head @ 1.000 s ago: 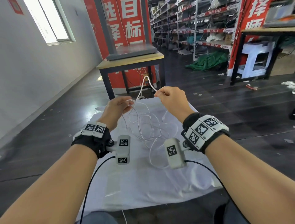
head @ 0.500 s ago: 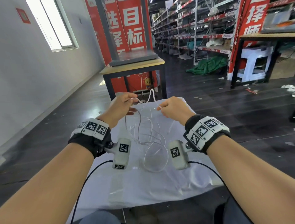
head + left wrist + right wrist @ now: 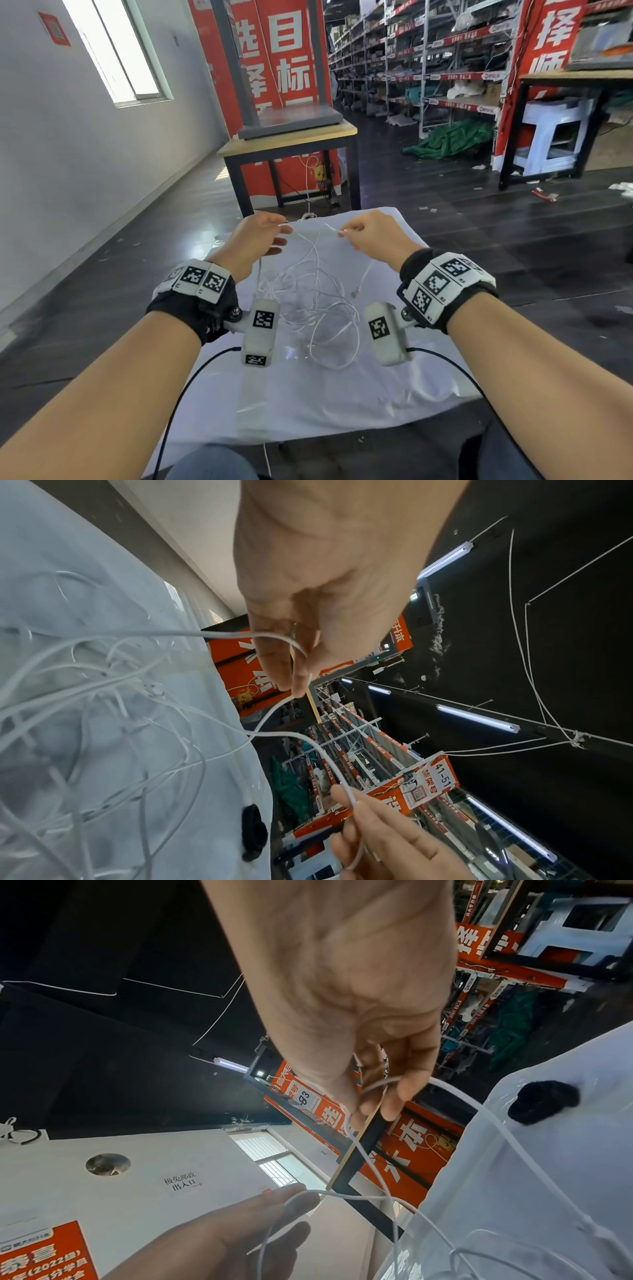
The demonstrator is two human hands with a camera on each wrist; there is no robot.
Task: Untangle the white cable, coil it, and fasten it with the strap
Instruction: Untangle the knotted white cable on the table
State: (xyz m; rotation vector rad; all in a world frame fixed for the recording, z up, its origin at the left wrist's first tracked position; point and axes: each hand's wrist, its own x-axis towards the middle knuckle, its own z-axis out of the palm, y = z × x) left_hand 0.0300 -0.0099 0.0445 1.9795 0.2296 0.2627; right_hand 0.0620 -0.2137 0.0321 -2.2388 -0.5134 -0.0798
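Note:
A thin white cable [image 3: 318,291] lies in a loose tangle on the white cloth, with strands rising to both hands. My left hand [image 3: 282,228] pinches one strand between thumb and fingertips; the left wrist view shows the cable [image 3: 103,674] looping out of that left-hand pinch [image 3: 294,685]. My right hand [image 3: 342,231] pinches another strand a hand's width to the right, its pinch [image 3: 369,1107] also showing from the wrist. A connector end [image 3: 356,293] dangles below it. The black fuzzy strap [image 3: 544,1099] lies on the cloth near the far edge, also visible from the left wrist [image 3: 255,831].
The white cloth [image 3: 308,411] covers a small table in front of me, with a strip of clear tape [image 3: 251,394] on it. Beyond stands a wooden-topped table [image 3: 291,140] with a red banner behind. Dark floor and storage shelves [image 3: 445,85] lie to the right.
Both hands have come down from chest height to just above the cloth's far edge. The loop that stood up between them is gone and the strands now hang slack.

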